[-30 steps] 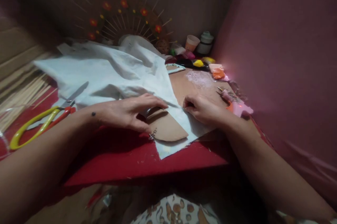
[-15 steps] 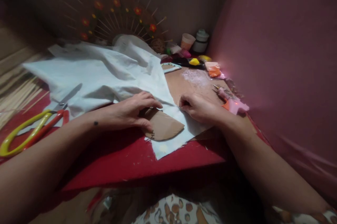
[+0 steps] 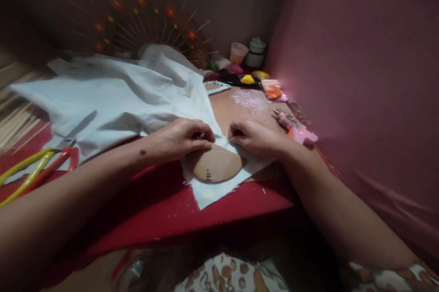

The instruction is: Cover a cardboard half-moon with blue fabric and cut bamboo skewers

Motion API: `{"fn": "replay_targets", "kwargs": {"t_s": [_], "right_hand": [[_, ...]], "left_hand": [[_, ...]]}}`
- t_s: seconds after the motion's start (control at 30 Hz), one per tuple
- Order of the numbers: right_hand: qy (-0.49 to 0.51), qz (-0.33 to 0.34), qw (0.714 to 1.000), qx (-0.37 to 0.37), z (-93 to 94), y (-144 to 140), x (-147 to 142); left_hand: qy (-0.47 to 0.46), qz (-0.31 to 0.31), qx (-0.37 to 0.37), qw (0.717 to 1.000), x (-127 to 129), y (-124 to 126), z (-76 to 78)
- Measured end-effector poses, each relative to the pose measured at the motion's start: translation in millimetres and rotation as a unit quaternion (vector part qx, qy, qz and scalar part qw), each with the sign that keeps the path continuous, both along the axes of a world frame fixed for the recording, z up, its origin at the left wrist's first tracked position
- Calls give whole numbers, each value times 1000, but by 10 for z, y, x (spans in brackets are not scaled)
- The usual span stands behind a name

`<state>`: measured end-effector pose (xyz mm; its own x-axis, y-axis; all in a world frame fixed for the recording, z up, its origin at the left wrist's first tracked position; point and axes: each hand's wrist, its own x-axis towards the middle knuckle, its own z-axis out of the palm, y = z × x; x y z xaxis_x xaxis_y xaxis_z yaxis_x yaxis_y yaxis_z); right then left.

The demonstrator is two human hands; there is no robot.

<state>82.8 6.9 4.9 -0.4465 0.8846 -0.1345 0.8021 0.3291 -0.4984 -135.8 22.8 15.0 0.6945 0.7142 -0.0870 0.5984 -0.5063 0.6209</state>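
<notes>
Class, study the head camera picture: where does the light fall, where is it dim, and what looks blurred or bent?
Head view: dim overall; brightest by the pink glue gun and on the crumpled white cloth; forearms and the lower edge lie in shadow; yellow-and-red handled scissors look soft and stretched at the frame's edge.

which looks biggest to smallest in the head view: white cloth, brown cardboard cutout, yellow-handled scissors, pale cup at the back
1. White cloth, by far the largest.
2. Yellow-handled scissors, partly cut off at the frame edge.
3. Brown rounded cardboard cutout, close to the scissors, so unsure.
4. Pale cup, smallest, though farthest away.
</notes>
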Motion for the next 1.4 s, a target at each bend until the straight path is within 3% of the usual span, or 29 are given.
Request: {"fn": "replay_targets", "kwargs": {"t_s": [0.17,0.53,0.83,1.07,1.17,1.3,1.4], "right_hand": [[5,6,1000,4,7,-1,-3],[-5,3,1000,2,45,-18,-9],[2,-4,1000,-8,64,-35,-17],[3,-13,1000,3,0,-20,1],[1,-13,1000,1,-5,-23,4],[6,-13,1000,1,6,-30,-2],[1,-19,1000,-6,14,-31,-8]], "left_hand": [[-13,-9,72,997,52,-4,-154],[-28,-1,91,995,38,-55,-172],[-90,16,179,979,-127,-216,72],[-121,167,71,976,-306,-92,176],[-74,97,36,992,-329,-59,152],[40,-67,95,992,-253,-149,90],[85,-97,134,983,-195,-211,13]]}}
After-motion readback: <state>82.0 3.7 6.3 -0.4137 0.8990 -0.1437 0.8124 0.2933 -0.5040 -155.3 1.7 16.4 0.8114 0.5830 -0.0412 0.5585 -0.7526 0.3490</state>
